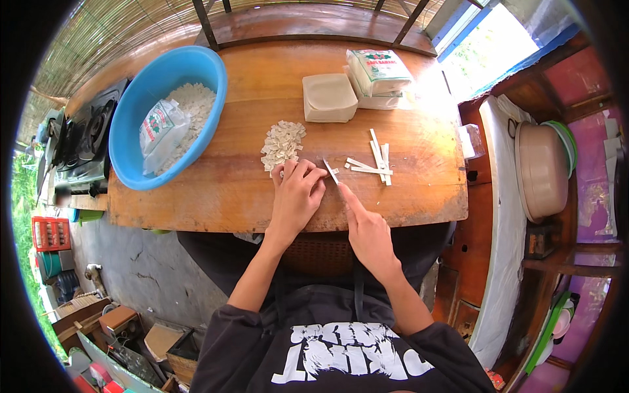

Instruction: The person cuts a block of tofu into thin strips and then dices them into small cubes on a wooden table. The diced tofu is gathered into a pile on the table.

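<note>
My right hand (pixel 368 231) grips a small knife (pixel 331 171), its blade angled up and left over the wooden table (pixel 236 201). Close beside the blade, my left hand (pixel 297 194) rests on the table with bent fingers; whatever lies under them is mostly hidden. A heap of small, flat, pale cut pieces (pixel 284 142) lies just beyond my left fingertips. Several thin pale strips (pixel 379 157) lie loosely crossed to the right of the knife, with a few tiny bits near the blade.
A blue plastic basin (pixel 216 118) at the left holds more pale pieces and a printed plastic bag (pixel 159 130). Farther back stand a stack of pale square sheets (pixel 330 98) and printed plastic packs (pixel 381 73). A black gas stove (pixel 88 132) adjoins the table's left side.
</note>
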`<action>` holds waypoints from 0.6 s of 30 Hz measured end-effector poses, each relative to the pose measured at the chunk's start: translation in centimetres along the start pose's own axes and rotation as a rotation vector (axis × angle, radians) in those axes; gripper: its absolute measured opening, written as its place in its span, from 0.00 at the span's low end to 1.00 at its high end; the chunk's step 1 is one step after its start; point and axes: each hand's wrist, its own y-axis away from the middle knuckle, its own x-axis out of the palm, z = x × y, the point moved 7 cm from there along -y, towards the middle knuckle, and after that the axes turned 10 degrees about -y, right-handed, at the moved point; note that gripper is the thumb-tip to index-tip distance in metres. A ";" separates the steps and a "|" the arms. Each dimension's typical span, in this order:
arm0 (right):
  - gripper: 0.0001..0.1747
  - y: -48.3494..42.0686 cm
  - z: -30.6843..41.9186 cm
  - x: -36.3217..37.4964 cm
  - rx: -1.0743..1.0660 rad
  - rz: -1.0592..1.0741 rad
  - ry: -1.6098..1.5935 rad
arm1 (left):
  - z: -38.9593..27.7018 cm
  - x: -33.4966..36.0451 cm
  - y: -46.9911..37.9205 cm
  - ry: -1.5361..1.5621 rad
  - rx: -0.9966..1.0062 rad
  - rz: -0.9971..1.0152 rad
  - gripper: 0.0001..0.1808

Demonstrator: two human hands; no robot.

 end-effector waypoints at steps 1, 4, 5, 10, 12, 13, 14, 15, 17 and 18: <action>0.26 -0.3 0.1 -0.1 0.000 0.005 -0.031 | 0.2 0.0 0.1 -0.004 -0.004 -0.006 0.08; 0.25 0.3 0.3 -0.5 -0.046 -0.027 -0.110 | 0.2 0.2 0.3 -0.001 -0.015 -0.023 0.08; 0.25 0.7 0.3 -0.6 -0.068 -0.045 -0.134 | 0.2 0.2 0.2 0.007 -0.015 -0.026 0.08; 0.24 1.4 -0.5 0.0 -0.002 -0.011 -0.127 | 0.5 -0.2 0.3 0.052 -0.022 -0.032 0.07; 0.24 1.2 -0.7 0.3 -0.006 -0.016 -0.122 | 0.4 -0.2 0.3 0.052 -0.019 -0.028 0.07; 0.24 0.7 -0.8 0.5 -0.017 -0.016 -0.115 | 0.5 -0.1 0.4 0.044 -0.022 -0.026 0.07; 0.25 0.4 -0.8 0.5 -0.029 -0.016 -0.108 | 0.5 0.0 0.5 0.036 -0.025 -0.024 0.07; 0.25 0.3 -0.7 0.5 -0.031 -0.010 -0.102 | 0.7 -0.1 0.4 0.022 -0.030 -0.027 0.07; 0.25 0.1 -0.3 0.6 -0.037 0.005 -0.092 | 0.6 -0.4 0.5 -0.018 -0.033 -0.031 0.06; 0.25 0.3 -0.1 0.4 -0.036 0.010 -0.102 | 0.6 -0.5 0.7 -0.036 -0.039 -0.031 0.06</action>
